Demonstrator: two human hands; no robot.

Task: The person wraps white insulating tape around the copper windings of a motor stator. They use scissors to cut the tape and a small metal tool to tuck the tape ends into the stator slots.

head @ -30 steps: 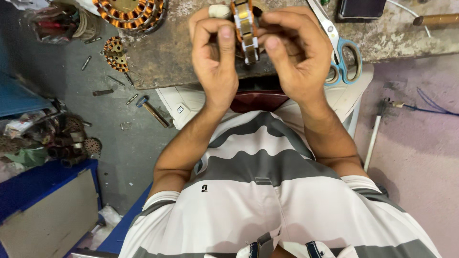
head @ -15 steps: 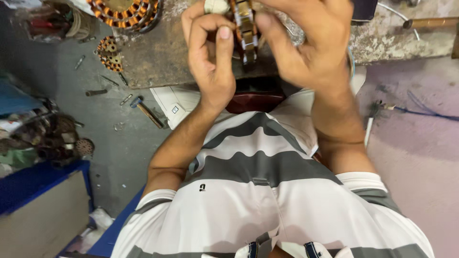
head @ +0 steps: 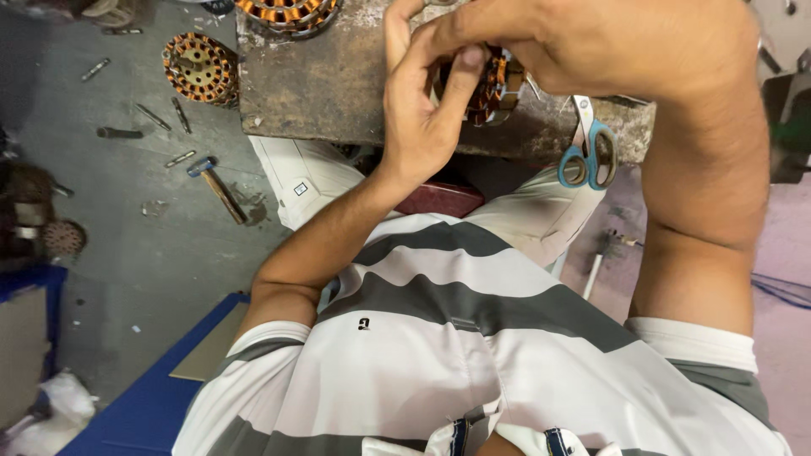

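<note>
Copper-wound motor stator (head: 486,84) sits between both hands, held up over the near edge of the counter (head: 338,84). Left hand (head: 422,110) grips it, thumb pressed on its side. Right hand (head: 608,42) clasps it from above. Blue-handled scissors (head: 587,156) lie at the counter's near right edge. Another stator (head: 287,13) rests at the far edge. One more stator (head: 198,67) and a hammer (head: 215,187) lie on the floor.

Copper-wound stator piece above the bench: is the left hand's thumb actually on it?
Touching. The head view shows the left hand with its thumb tip pressed flat against the copper-wound stator piece, no gap; the right hand grips it from above.
</note>
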